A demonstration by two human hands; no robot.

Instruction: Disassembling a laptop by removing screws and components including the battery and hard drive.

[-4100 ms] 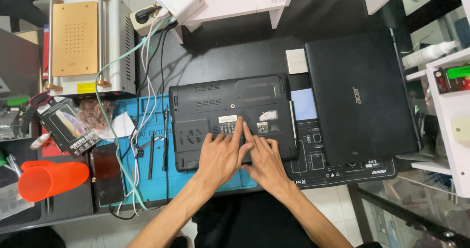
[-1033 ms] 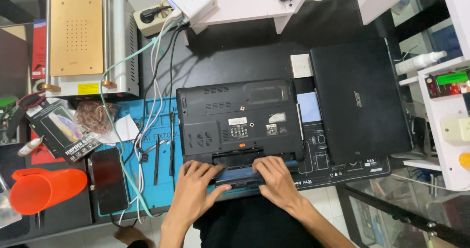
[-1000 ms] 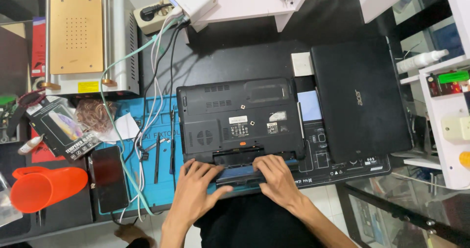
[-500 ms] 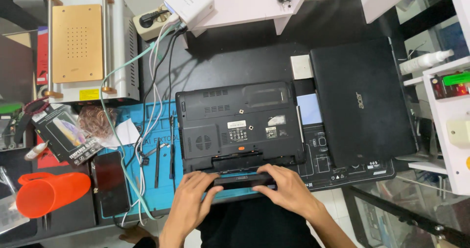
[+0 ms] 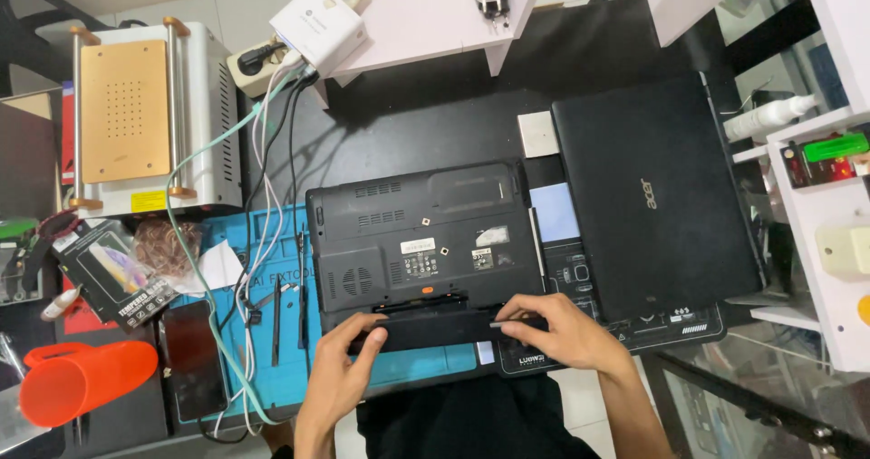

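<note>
Your hands have slid the battery out of its bay since four seconds ago, when both palms lay flat on the laptop. That long black battery now lies just clear of the laptop's near edge, held at each end. Your left hand has its fingers closed on the left end; your right hand has its fingers closed on the right end. Underneath lies a blue mat on the worktop. To the right rests a second, closed laptop; far left stands a metal machine, and near left an orange cup.
</note>
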